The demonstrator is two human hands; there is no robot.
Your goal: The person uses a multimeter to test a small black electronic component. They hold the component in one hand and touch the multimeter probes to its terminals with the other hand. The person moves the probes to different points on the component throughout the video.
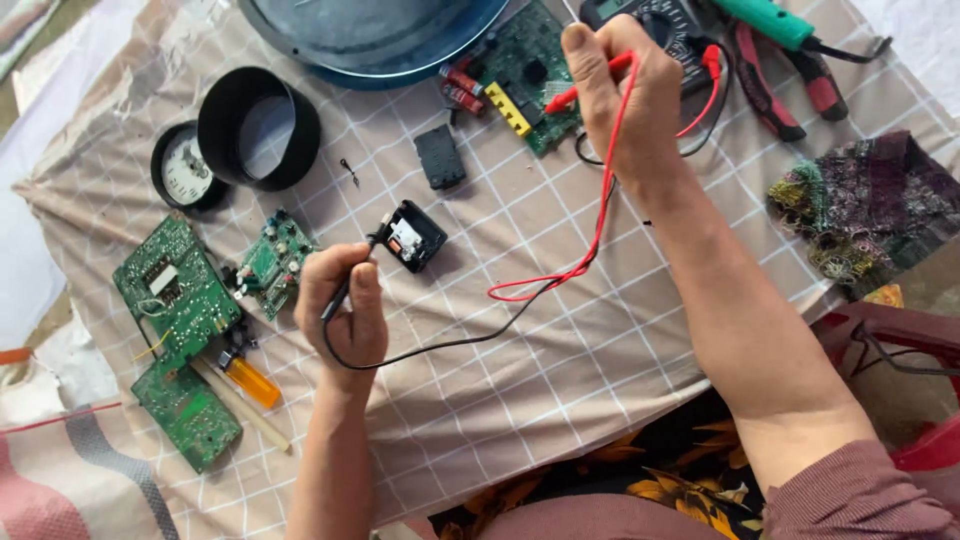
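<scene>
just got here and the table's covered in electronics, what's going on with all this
A person is probing parts with a multimeter. The left hand holds the black probe, its tip at a small black component on the checked cloth. The right hand holds the red probe over a green circuit board. More green boards, a black ring, a round gauge and red-handled pliers lie around.
</scene>
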